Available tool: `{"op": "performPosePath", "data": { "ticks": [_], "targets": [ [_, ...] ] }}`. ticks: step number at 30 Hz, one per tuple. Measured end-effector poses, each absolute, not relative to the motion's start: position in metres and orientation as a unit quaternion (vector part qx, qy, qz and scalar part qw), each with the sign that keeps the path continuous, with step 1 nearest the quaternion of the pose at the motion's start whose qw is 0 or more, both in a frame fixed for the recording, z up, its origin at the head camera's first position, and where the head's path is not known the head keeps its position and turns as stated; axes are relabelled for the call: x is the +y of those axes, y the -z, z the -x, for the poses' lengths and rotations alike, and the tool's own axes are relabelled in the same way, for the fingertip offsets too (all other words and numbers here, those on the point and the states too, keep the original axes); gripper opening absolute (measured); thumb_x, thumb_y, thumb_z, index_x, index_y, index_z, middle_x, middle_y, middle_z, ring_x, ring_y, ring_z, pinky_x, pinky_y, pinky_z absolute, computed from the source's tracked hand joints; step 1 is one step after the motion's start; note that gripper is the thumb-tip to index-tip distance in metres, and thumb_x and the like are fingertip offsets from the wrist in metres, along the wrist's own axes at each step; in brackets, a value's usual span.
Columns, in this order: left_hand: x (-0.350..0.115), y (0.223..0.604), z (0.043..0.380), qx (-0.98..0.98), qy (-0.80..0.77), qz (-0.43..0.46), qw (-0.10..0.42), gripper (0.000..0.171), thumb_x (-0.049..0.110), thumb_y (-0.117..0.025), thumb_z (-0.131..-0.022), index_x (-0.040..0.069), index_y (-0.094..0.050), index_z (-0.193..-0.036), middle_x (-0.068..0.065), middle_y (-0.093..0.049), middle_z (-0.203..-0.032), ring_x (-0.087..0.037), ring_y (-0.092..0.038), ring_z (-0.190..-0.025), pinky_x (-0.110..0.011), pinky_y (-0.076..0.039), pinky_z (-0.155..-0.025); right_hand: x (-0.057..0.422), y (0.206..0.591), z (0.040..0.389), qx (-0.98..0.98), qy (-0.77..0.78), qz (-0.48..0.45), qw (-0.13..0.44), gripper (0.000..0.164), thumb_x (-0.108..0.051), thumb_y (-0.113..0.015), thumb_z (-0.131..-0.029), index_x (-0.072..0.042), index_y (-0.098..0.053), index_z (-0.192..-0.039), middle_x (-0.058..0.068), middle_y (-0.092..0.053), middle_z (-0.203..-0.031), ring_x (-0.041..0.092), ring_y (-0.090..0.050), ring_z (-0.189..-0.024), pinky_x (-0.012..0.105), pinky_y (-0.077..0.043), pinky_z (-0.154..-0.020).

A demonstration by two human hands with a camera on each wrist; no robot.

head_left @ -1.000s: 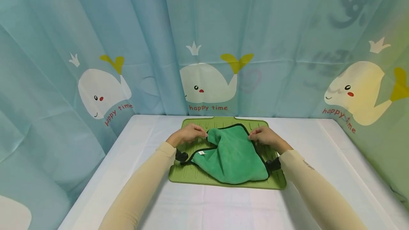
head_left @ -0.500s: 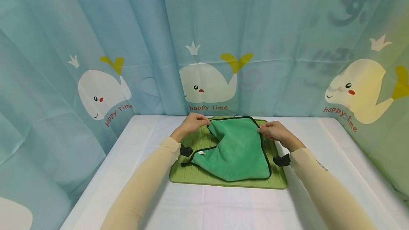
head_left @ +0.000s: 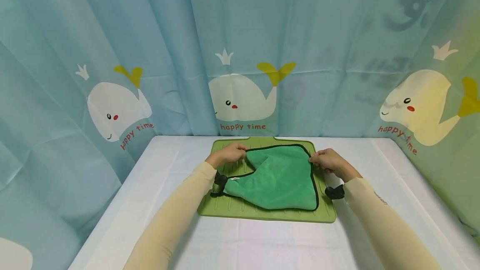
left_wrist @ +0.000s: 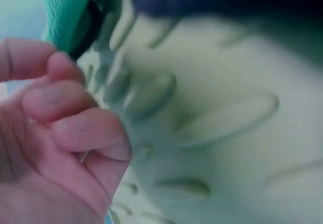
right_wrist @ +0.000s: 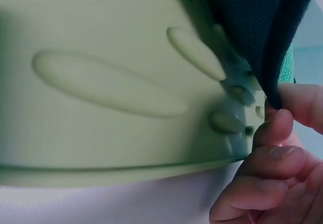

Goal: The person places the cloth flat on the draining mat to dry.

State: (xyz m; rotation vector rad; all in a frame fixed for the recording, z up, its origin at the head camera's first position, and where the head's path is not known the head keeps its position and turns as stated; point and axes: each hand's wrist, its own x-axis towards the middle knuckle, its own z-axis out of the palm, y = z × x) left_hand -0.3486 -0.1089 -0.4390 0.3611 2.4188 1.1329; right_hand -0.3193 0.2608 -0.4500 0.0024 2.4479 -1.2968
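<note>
A green cloth (head_left: 281,178) with a black edging lies over the ribbed green mat (head_left: 210,209), mostly spread, its left side folded inward in a notch. My left hand (head_left: 233,153) pinches the cloth's far left corner between thumb and forefinger; the left wrist view shows that corner of cloth (left_wrist: 68,17) at the fingertips. At the right edge my right hand (head_left: 327,159) pinches the black border, and in the right wrist view the dark underside of the cloth (right_wrist: 247,27) hangs from the pinch. The near left corner of the cloth is partly behind the black left wrist camera.
The mat lies on a white-covered table (head_left: 262,245) with raised ribs (right_wrist: 101,82) across its surface. Behind and at both sides hangs a blue curtain (head_left: 318,32) printed with whales. A black wrist camera (head_left: 334,192) sits by the right sleeve.
The cloth's far edge was lifted and drawn out flatter, then lowered toward the mat. My right hand moved rightward; my left hand rose and came back down. Both keep their pinch.
</note>
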Motion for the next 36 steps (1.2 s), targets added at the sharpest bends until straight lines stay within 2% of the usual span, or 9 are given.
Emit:
{"op": "performPosePath", "data": {
  "ticks": [3, 6, 9, 12, 17, 21, 26, 29, 36],
  "targets": [
    [-0.112, 0.44, 0.35, 0.882, -0.388, -0.148, 0.224, 0.05, 0.007, -0.054, -0.101, 0.01, -0.05, -0.151, -0.017, -0.065, -0.121, -0.01, -0.04, -0.058, -0.03, -0.038, -0.059, 0.261, 0.45, 0.319, 0.869, 0.456, 0.002, 0.191, 0.028, -0.024, -0.059, -0.103, -0.011, -0.057, -0.078, -0.005, -0.042, -0.058, 0.01, -0.032, -0.052, 0.028, -0.032, -0.051],
    [-0.113, 0.441, 0.35, 0.892, -0.364, -0.159, 0.214, 0.051, 0.009, -0.062, -0.101, 0.009, -0.051, -0.151, -0.02, -0.054, -0.148, -0.02, -0.064, -0.091, -0.034, -0.052, -0.076, 0.26, 0.451, 0.32, 0.871, 0.451, 0.002, 0.195, 0.029, -0.026, -0.06, -0.102, -0.011, -0.059, -0.078, -0.005, -0.045, -0.06, 0.01, -0.033, -0.051, 0.028, -0.033, -0.051],
    [-0.111, 0.44, 0.349, 0.897, -0.358, -0.159, 0.204, 0.047, 0.009, -0.063, -0.1, 0.006, -0.056, -0.146, -0.02, -0.055, -0.147, -0.029, -0.064, -0.117, -0.04, -0.055, -0.09, 0.258, 0.452, 0.321, 0.874, 0.446, -0.002, 0.193, 0.027, -0.028, -0.063, -0.101, -0.01, -0.063, -0.081, -0.003, -0.05, -0.064, 0.01, -0.035, -0.051, 0.027, -0.034, -0.051],
    [-0.111, 0.438, 0.348, 0.896, -0.364, -0.159, 0.197, 0.039, 0.007, -0.064, -0.099, 0.005, -0.064, -0.137, -0.017, -0.06, -0.141, -0.024, -0.064, -0.1, -0.036, -0.053, -0.082, 0.256, 0.452, 0.321, 0.874, 0.447, 0.0, 0.188, 0.021, -0.025, -0.064, -0.101, -0.008, -0.067, -0.089, -0.003, -0.055, -0.068, 0.009, -0.035, -0.051, 0.027, -0.034, -0.051],
    [-0.118, 0.434, 0.348, 0.885, -0.391, -0.169, 0.19, 0.02, 0.01, -0.062, -0.101, 0.004, -0.07, -0.119, -0.017, -0.064, -0.123, -0.018, -0.046, -0.072, -0.031, -0.042, -0.064, 0.256, 0.454, 0.322, 0.871, 0.457, 0.002, 0.182, 0.017, -0.022, -0.064, -0.101, -0.006, -0.067, -0.096, -0.002, -0.055, -0.071, 0.009, -0.035, -0.051, 0.027, -0.034, -0.05],
    [-0.129, 0.427, 0.35, 0.867, -0.429, -0.167, 0.189, 0.02, 0.015, -0.056, -0.105, 0.002, -0.064, -0.118, -0.015, -0.063, -0.112, -0.024, -0.051, -0.084, -0.038, -0.045, -0.074, 0.258, 0.454, 0.323, 0.87, 0.46, 0.003, 0.178, 0.018, -0.023, -0.062, -0.102, -0.008, -0.066, -0.093, -0.001, -0.054, -0.072, 0.011, -0.038, -0.053, 0.028, -0.035, -0.051],
    [-0.14, 0.42, 0.355, 0.86, -0.458, -0.142, 0.175, 0.028, 0.02, -0.052, -0.108, 0.001, -0.061, -0.127, -0.015, -0.06, -0.126, -0.034, -0.054, -0.114, -0.052, -0.046, -0.099, 0.261, 0.452, 0.324, 0.868, 0.469, 0.013, 0.164, 0.019, -0.026, -0.063, -0.102, -0.008, -0.063, -0.093, 0.0, -0.055, -0.073, 0.011, -0.039, -0.053, 0.028, -0.035, -0.051],
    [-0.142, 0.415, 0.355, 0.856, -0.476, -0.132, 0.152, 0.027, 0.019, -0.052, -0.109, 0.0, -0.062, -0.125, -0.016, -0.059, -0.128, -0.032, -0.054, -0.118, -0.056, -0.043, -0.108, 0.261, 0.448, 0.325, 0.864, 0.479, 0.019, 0.155, 0.022, -0.027, -0.064, -0.102, -0.006, -0.062, -0.097, 0.0, -0.056, -0.073, 0.01, -0.039, -0.052, 0.029, -0.035, -0.052],
    [-0.14, 0.419, 0.361, 0.866, -0.48, -0.122, 0.072, 0.022, 0.023, -0.055, -0.108, 0.006, -0.065, -0.118, -0.013, -0.064, -0.119, -0.027, -0.06, -0.11, -0.048, -0.049, -0.099, 0.26, 0.446, 0.325, 0.858, 0.49, 0.027, 0.151, 0.026, -0.03, -0.064, -0.102, -0.004, -0.062, -0.101, -0.003, -0.052, -0.071, 0.009, -0.038, -0.053, 0.03, -0.035, -0.054]
  ]
}}
